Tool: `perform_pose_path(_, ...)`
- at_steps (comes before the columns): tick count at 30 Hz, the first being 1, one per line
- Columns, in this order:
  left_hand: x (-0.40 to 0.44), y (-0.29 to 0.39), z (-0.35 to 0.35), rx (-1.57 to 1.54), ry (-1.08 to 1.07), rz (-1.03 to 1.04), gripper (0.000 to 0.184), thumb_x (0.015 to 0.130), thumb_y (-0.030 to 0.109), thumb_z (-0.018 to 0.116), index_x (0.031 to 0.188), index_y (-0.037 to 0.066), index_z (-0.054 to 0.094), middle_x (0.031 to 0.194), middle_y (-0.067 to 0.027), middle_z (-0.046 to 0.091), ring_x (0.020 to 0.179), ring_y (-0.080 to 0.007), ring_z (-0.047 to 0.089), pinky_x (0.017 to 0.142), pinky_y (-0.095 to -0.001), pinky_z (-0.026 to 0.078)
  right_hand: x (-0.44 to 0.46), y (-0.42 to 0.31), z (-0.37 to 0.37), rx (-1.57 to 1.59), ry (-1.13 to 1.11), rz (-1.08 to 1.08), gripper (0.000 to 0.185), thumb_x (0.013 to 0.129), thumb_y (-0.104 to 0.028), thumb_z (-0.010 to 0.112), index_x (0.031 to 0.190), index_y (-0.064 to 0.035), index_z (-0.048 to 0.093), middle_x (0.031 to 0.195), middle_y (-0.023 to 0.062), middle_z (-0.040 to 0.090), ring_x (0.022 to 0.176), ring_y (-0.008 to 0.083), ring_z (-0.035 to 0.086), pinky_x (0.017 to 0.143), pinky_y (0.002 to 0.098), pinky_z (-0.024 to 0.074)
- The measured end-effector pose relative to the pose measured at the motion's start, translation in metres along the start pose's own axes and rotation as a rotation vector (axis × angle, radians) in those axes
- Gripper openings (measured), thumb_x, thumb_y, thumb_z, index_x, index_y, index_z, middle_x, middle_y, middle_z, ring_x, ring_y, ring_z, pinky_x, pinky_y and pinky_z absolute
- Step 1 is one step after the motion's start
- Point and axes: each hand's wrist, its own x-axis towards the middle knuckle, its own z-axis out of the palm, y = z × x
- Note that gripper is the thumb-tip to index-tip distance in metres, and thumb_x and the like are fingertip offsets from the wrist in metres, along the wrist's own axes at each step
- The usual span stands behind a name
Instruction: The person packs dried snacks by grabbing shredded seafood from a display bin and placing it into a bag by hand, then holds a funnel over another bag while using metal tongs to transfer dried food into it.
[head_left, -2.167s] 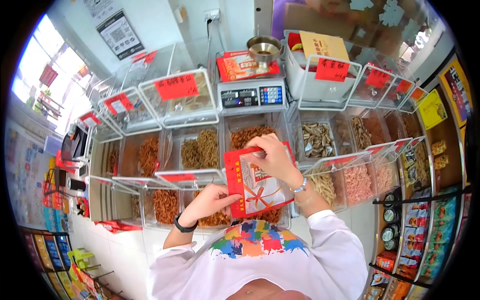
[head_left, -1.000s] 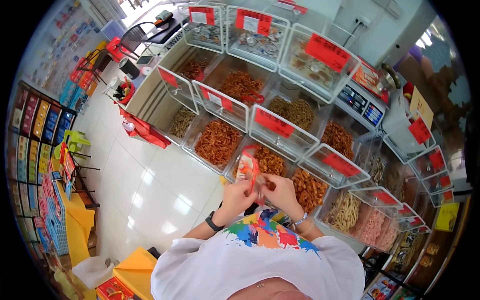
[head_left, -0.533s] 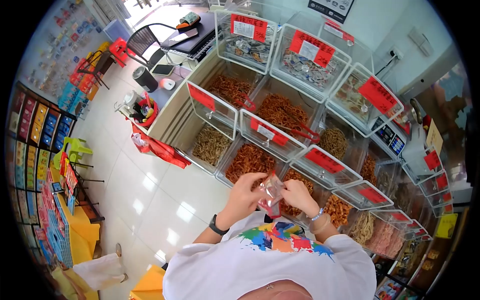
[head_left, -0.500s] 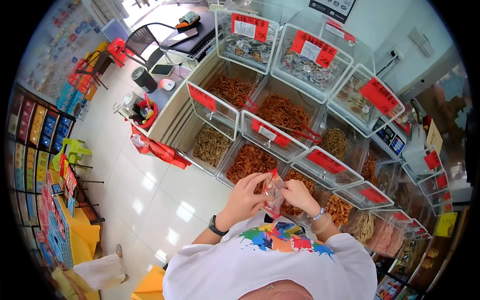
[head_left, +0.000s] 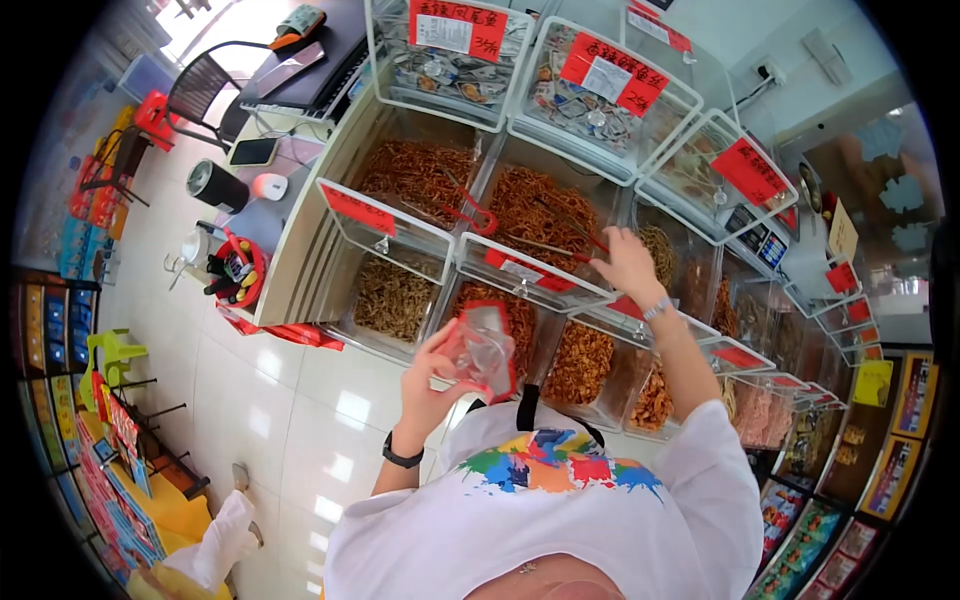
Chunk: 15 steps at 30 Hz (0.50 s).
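My left hand (head_left: 428, 385) holds a clear plastic bag (head_left: 482, 345) with red edges, its fingers closed on the bag's side and its mouth spread. The bag is above the front row of bins, close to my chest. Farther forward, my right hand (head_left: 628, 265) has its fingers on the red-ended handles of metal tongs (head_left: 545, 243). These tongs lie over a bin of reddish-brown dried strips (head_left: 535, 205); the fingers partly hide the handle ends. A second pair of red-handled tongs (head_left: 478, 218) rests in the bin to the left.
Raised clear lids with red labels, such as one lid (head_left: 385, 230), stand between the bin rows. Brown dried snacks (head_left: 392, 300) fill a front bin. At left are a red pen basket (head_left: 240, 270), a dark cup (head_left: 217, 187) and a phone (head_left: 253, 152). Another person's leg (head_left: 225, 540) shows lower left.
My right hand has left the bag and reached forward to the tongs. My left hand keeps the bag, now opened wider and moved left. The view has shifted.
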Motion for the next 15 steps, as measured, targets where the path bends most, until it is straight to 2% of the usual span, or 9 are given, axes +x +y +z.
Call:
perform_pose_path(1,0.005,0.001,-0.004,0.047,0.010,0.035,0.057,0.065,0.006,0.090,0.112,0.004,0.057,0.145,-0.0243,0.048,0.128,-0.0341,0.055,0.100,-0.0401,0.052,0.005,-0.001,0.010,-0.004,-0.004,0.010,0.042,0.085,-0.030,0.074,0.113,-0.0035,0.058,0.106,0.0145,0.061,0.095,0.0332,0.064,0.080,0.0452,0.0539)
perform_pose_path(3,0.015,0.012,-0.006,0.069,0.060,-0.021,0.064,0.065,0.005,0.090,0.119,0.003,0.055,0.144,-0.0231,0.049,0.127,-0.0322,0.056,0.100,-0.0389,0.051,0.016,-0.005,0.031,-0.209,-0.235,0.070,0.051,0.078,-0.034,0.079,0.111,-0.0015,0.058,0.114,0.0172,0.056,0.098,0.0360,0.064,0.080,0.0444,0.0551)
perform_pose_path(4,0.018,0.014,-0.007,0.098,0.119,-0.075,0.071,0.064,0.005,0.090,0.126,0.002,0.054,0.144,-0.0219,0.050,0.127,-0.0303,0.057,0.100,-0.0378,0.051,0.022,0.000,0.037,-0.212,-0.236,0.073,0.051,0.078,-0.034,0.079,0.111,-0.0015,0.058,0.114,0.0172,0.056,0.098,0.0360,0.064,0.080,0.0444,0.0551)
perform_pose_path(5,0.017,0.003,-0.009,0.083,0.170,-0.081,0.086,0.065,0.002,0.089,0.140,0.000,0.046,0.144,-0.0186,0.051,0.125,-0.0260,0.057,0.101,-0.0360,0.050,0.027,0.005,0.044,-0.231,-0.282,0.074,0.054,0.077,-0.034,0.080,0.112,-0.0005,0.057,0.113,0.0182,0.056,0.096,0.0372,0.064,0.079,0.0441,0.0557)
perform_pose_path(6,0.018,-0.002,-0.011,0.081,0.169,-0.083,0.086,0.065,0.002,0.089,0.140,0.000,0.046,0.144,-0.0186,0.051,0.125,-0.0260,0.057,0.101,-0.0360,0.050,0.030,0.005,0.045,-0.248,-0.327,0.075,0.056,0.076,-0.033,0.081,0.113,0.0004,0.055,0.112,0.0192,0.056,0.093,0.0385,0.064,0.078,0.0439,0.0563)
perform_pose_path(8,0.024,-0.006,-0.015,0.101,0.170,-0.248,0.090,0.065,-0.004,0.084,0.145,0.001,0.043,0.144,-0.0170,0.051,0.123,-0.0248,0.059,0.098,-0.0358,0.052,0.029,0.017,0.041,-0.269,-0.240,0.030,0.052,0.076,-0.033,0.081,0.107,0.0012,0.058,0.110,0.0186,0.057,0.095,0.0372,0.065,0.075,0.0434,0.0568)
perform_pose_path(10,0.033,-0.007,-0.014,0.081,0.143,-0.300,0.088,0.066,-0.010,0.080,0.145,0.001,0.044,0.141,-0.0147,0.054,0.122,-0.0227,0.059,0.097,-0.0338,0.053,0.026,0.010,-0.014,-0.287,-0.165,0.005,0.043,0.077,-0.031,0.080,0.100,0.0005,0.062,0.105,0.0187,0.062,0.091,0.0371,0.066,0.076,0.0441,0.0561)
perform_pose_path(12,0.043,-0.009,-0.010,0.044,0.186,-0.228,0.082,0.066,-0.013,0.076,0.142,0.000,0.049,0.138,-0.0141,0.057,0.122,-0.0222,0.059,0.098,-0.0337,0.053,0.013,0.007,-0.077,-0.232,-0.201,0.072,0.038,0.077,-0.028,0.078,0.101,-0.0016,0.065,0.098,0.0172,0.068,0.089,0.0364,0.066,0.076,0.0443,0.0549)
perform_pose_path(15,0.058,-0.005,-0.004,0.028,0.114,-0.310,0.079,0.065,-0.006,0.082,0.139,0.002,0.054,0.132,-0.0139,0.063,0.114,-0.0196,0.064,0.095,-0.0323,0.052,-0.032,0.000,-0.167,-0.162,-0.010,-0.001,0.032,0.078,-0.020,0.075,0.106,-0.0063,0.069,0.094,0.0146,0.070,0.088,0.0348,0.067,0.076,0.0437,0.0532)
